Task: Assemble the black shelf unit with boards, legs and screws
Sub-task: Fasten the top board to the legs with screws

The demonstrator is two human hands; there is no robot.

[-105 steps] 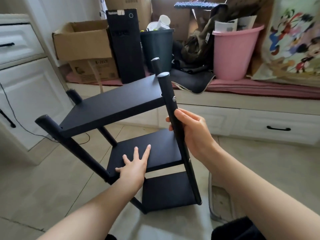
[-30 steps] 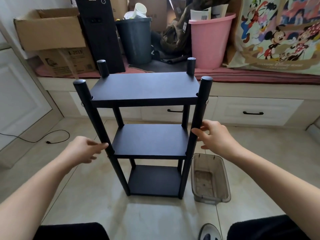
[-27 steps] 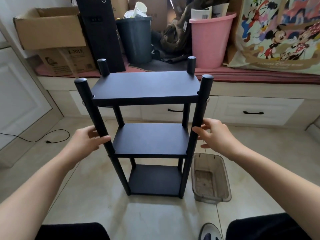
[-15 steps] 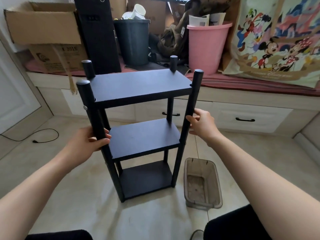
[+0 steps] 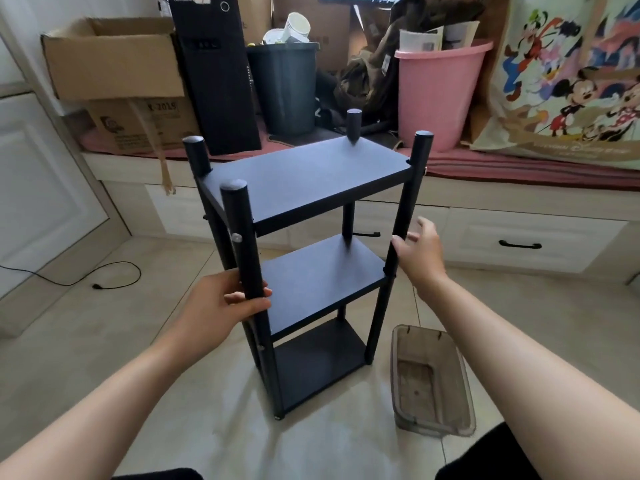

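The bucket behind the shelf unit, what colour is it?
Pink: the bucket shows plainly in the head view.

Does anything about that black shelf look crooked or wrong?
The shelf seems sound: three boards level, four legs in place. It only stands turned at an angle to the drawers behind. The left hand grips the near leg; the right hand is open beside another.

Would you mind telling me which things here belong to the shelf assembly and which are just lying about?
Job in hand:
black shelf unit
left hand, gripping its near leg
right hand, open by the right leg

Lying about:
clear plastic tray
pink bucket
dark bin
cardboard box
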